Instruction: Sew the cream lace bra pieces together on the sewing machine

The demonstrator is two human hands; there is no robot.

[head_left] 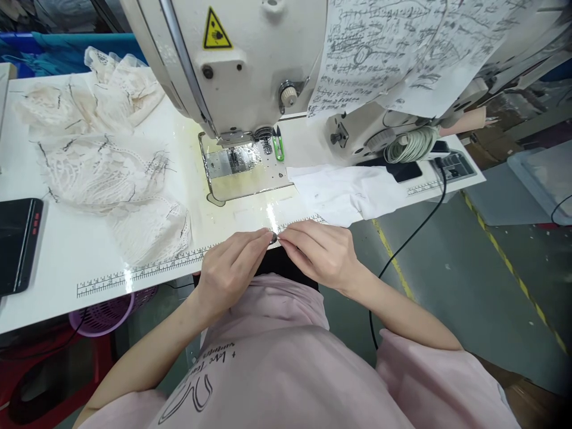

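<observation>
At the table's front edge, my left hand (232,262) and my right hand (322,253) meet, fingertips pinched close together. Between them is a small dark metal piece (273,238), rounded and bobbin-like, mostly hidden by the fingers. My left fingers grip it from its left side; the right thumb and forefinger pinch at its right side. Just behind the hands stands a white sewing machine (250,47). A white cloth piece (353,190) lies beyond my right hand, and green thread snips (278,146) rest on the machine bed.
Cream lace pieces (102,167) with dark thread ends cover the table's left part, near a black device (18,245). A printed ruler (138,271) runs along the front edge. A cord coil (411,145) sits at right. A purple basket (105,313) is below the table.
</observation>
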